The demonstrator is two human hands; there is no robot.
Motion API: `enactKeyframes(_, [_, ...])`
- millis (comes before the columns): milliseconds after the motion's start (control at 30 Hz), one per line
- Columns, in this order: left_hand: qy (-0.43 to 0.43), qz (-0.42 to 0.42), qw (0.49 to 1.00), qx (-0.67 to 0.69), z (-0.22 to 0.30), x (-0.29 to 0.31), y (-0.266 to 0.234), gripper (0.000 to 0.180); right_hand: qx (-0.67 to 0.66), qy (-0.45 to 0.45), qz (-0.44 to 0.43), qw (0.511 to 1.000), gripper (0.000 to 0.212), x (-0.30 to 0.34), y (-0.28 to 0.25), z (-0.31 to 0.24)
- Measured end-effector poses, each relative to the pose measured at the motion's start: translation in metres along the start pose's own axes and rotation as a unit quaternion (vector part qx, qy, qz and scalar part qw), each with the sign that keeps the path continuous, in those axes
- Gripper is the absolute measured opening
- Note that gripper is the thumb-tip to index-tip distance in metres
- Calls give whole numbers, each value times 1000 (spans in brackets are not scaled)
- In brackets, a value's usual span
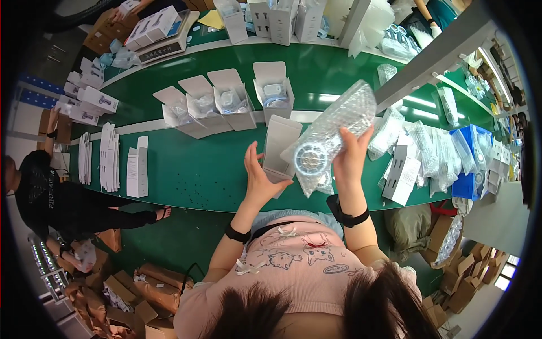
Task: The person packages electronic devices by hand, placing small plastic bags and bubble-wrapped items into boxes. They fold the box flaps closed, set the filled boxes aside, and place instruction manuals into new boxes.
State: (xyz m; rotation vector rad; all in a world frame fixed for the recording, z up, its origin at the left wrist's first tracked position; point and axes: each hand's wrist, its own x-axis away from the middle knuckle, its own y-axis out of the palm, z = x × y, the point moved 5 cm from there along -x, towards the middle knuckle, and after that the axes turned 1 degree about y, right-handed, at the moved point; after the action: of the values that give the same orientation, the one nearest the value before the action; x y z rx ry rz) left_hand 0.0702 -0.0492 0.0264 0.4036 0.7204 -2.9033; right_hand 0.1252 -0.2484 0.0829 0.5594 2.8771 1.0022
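Note:
My right hand (351, 152) grips a bubble-wrapped package (345, 110), tilted over the bench, with a round white-and-blue ringed part showing at its lower end. Just to its left, an open white box (282, 138) stands in front of me. My left hand (258, 176) is curved about the near left side of that box, its thumb across the lower front. The package covers part of the box's right side, and I cannot see inside the box. Beyond, several open white boxes (231, 107) hold plastic-wrapped parts.
Flat folded cartons (110, 158) and a white carton (137, 169) stand at the left of the green bench (197, 169). Bubble-wrapped packages (426, 147) and a blue bin (466, 183) are at the right. A metal post (435, 59) slants overhead. A co-worker (42, 192) is at the left.

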Motion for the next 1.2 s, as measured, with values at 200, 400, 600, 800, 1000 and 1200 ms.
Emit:
enactKeyframes(200, [32,-132,989,-56,3,0,-8,81,-24,70,-2,997,51,12,-7,20])
enactKeyframes(400, [-39,-142,980,134,-35,12,2,78,-66,98,44,992,56,13,-10,42])
enactKeyframes(600, [55,24,996,63,2,23,20,69,194,-216,127,948,58,23,-15,11])
enactKeyframes(800, [-38,0,999,37,5,14,37,69,547,-400,-277,681,49,57,34,-20])
enactKeyframes(1000, [36,22,997,67,15,17,51,71,384,-138,-187,894,43,15,-14,-17])
enactKeyframes(1200, [129,98,984,72,45,1,48,70,560,-322,-316,695,35,11,-10,-49])
